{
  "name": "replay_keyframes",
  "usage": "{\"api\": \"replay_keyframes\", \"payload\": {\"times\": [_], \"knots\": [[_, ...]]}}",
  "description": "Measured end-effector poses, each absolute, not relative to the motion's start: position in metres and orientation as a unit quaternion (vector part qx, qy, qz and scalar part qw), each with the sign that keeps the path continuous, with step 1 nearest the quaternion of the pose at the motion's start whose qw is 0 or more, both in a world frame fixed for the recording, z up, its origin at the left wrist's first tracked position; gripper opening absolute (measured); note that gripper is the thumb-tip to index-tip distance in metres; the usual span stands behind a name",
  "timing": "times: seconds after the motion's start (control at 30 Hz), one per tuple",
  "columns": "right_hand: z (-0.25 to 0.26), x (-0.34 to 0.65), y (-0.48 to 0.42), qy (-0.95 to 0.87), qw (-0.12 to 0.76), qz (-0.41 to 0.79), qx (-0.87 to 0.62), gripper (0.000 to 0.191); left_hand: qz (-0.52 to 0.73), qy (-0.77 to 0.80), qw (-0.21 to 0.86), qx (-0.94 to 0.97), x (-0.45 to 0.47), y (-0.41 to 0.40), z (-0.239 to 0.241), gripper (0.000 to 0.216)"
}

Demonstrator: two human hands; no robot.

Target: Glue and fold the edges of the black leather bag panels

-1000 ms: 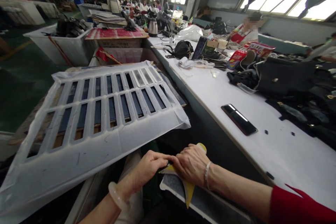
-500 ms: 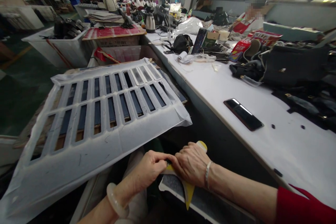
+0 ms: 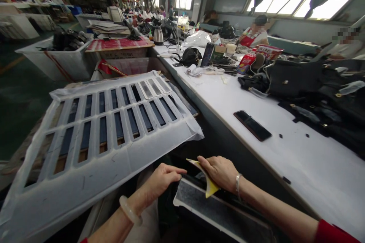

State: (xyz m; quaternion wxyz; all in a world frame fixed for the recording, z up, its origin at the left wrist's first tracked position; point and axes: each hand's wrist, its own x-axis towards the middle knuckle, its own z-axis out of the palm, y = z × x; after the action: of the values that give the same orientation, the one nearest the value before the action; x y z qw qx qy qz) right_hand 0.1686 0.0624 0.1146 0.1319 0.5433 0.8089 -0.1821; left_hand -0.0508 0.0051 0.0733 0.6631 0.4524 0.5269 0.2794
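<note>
My right hand [image 3: 219, 172] is closed around a curled yellow-and-white strip of backing paper [image 3: 211, 186], held just above a dark panel. That long dark panel [image 3: 211, 203], with a whitish border, slants across my lap toward the lower right. At its upper left corner, my left hand [image 3: 167, 174] pinches the edge between thumb and index finger. To the left lies a white sheet [image 3: 125, 167] with rows of long cut-out slots. Several pale-rimmed strips [image 3: 155, 86] fill slots at its far right end.
On my right runs a long white table [image 3: 228, 95] with a phone [image 3: 252, 125], small black pieces and black bags [image 3: 296, 79]. Behind are a kettle [image 3: 157, 36] and a white bin [image 3: 54, 57]. A person in a red apron [image 3: 253, 36] sits across the table.
My right hand has moved right, away from my left, lifting the yellow strip off the panel and exposing more of its dark surface. The camera view has turned slightly right.
</note>
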Motion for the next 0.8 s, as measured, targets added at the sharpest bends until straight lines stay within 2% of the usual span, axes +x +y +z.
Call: {"api": "replay_keyframes", "payload": {"times": [0.3, 0.43, 0.53, 0.6, 0.73, 0.8], "knots": [[0.121, 0.135, 0.063, 0.797, 0.104, -0.208, 0.557, 0.067, 0.299, 0.557, 0.589, 0.504, -0.041, 0.002, 0.076, 0.041], [0.131, 0.142, 0.071, 0.786, 0.077, -0.274, 0.549, 0.062, 0.302, 0.539, 0.636, 0.463, -0.045, -0.009, 0.072, 0.042], [0.150, 0.166, 0.070, 0.763, 0.048, -0.375, 0.525, 0.053, 0.342, 0.535, 0.716, 0.290, -0.046, -0.033, 0.052, 0.058], [0.166, 0.185, 0.060, 0.710, -0.022, -0.468, 0.526, 0.050, 0.368, 0.538, 0.745, 0.141, -0.042, -0.050, 0.031, 0.062], [0.190, 0.207, 0.007, 0.456, -0.245, -0.654, 0.552, 0.049, 0.354, 0.492, 0.793, -0.057, -0.017, -0.070, -0.007, 0.063], [0.185, 0.202, -0.031, 0.351, -0.285, -0.712, 0.538, 0.049, 0.345, 0.454, 0.817, -0.088, -0.001, -0.070, -0.014, 0.061]]}}
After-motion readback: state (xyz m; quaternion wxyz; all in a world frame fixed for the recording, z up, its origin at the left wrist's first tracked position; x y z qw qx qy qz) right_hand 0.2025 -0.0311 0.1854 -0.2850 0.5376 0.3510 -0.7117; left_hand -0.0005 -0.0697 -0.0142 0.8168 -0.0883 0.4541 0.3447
